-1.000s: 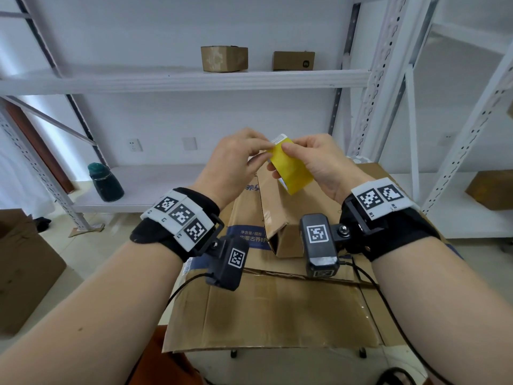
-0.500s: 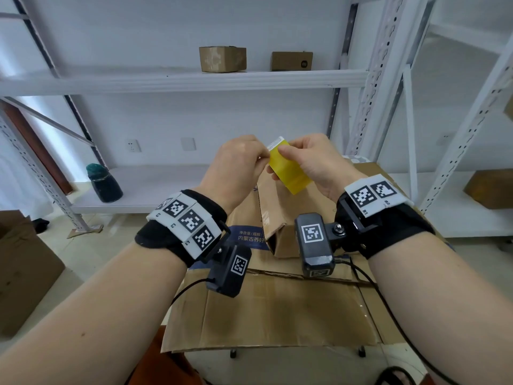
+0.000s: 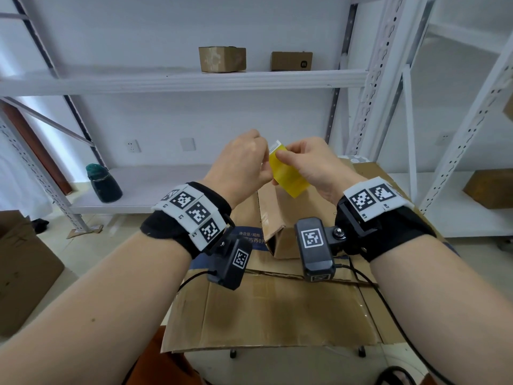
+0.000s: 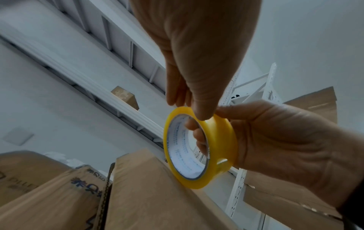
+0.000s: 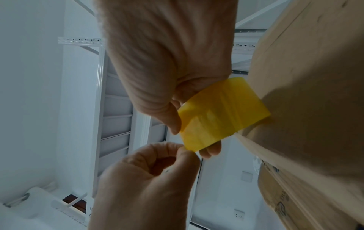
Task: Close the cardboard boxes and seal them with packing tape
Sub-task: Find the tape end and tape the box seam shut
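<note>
A yellow roll of packing tape (image 3: 288, 173) is held up in the air above the cardboard box (image 3: 277, 309). My right hand (image 3: 305, 162) grips the roll, with fingers through its white core (image 4: 185, 149) and the thumb on the outside. My left hand (image 3: 249, 162) has its fingers curled. Its thumb (image 4: 202, 112) presses the roll's outer face at the upper edge and pinches there. The right wrist view shows the left hand (image 5: 157, 171) meeting the corner of the roll (image 5: 222, 115). The box's flaps are open, and one inner flap (image 3: 274, 218) stands upright below the hands.
White metal shelving stands behind. Two small cardboard boxes (image 3: 222, 59) (image 3: 291, 61) sit on the upper shelf and a dark green bottle (image 3: 104, 183) on the lower one. A large brown box (image 3: 22, 273) stands on the floor at left, another box (image 3: 488, 187) on the right shelf.
Both hands and the roll stay in nearly the same place above the box. The left hand's fingers have curled in tighter at the roll's upper edge.
</note>
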Demonstrator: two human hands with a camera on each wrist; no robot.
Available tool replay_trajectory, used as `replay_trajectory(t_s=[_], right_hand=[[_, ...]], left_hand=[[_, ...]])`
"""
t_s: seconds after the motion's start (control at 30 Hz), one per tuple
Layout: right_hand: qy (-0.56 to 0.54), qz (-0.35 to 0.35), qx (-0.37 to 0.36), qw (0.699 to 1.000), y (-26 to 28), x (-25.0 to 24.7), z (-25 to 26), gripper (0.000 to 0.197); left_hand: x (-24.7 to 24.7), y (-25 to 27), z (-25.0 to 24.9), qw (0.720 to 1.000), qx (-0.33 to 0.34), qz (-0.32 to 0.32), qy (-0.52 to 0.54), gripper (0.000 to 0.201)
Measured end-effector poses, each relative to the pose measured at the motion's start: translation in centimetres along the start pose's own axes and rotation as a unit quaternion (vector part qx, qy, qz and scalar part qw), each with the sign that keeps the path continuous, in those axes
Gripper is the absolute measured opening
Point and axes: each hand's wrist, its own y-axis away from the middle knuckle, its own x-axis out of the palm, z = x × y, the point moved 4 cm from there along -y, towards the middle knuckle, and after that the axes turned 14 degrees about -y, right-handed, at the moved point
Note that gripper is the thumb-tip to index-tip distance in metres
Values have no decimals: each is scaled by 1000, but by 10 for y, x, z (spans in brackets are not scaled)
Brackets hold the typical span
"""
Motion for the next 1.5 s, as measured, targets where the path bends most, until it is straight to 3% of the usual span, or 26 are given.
replay_trajectory(t_s=[0.33,0.53,0.83,1.0,1.17,1.4,1.5], right_hand=[[-4,62,4,998,4,0,4,21],[-36,42,1,998,1,-6,3,20],[-38,36,13,999,3,-8,1,23],[-40,36,12,998,4,-7,2,22],[-39,45,9,998,6,-7,3,22],[-52,68,23,996,9,-10,2,21],[-54,68,26,996,8,-10,1,21]], left_hand=[[2,-1,12,987,-88,12,131,5],[3,6,8,981,-30,-46,186,23],[8,4,10,979,-57,-85,179,8],[15,5,5,993,-12,-77,92,7],[17,6,1,994,-9,-67,83,5],[19,2,8,980,-110,-11,166,8],[17,1,11,973,-120,29,197,13]])
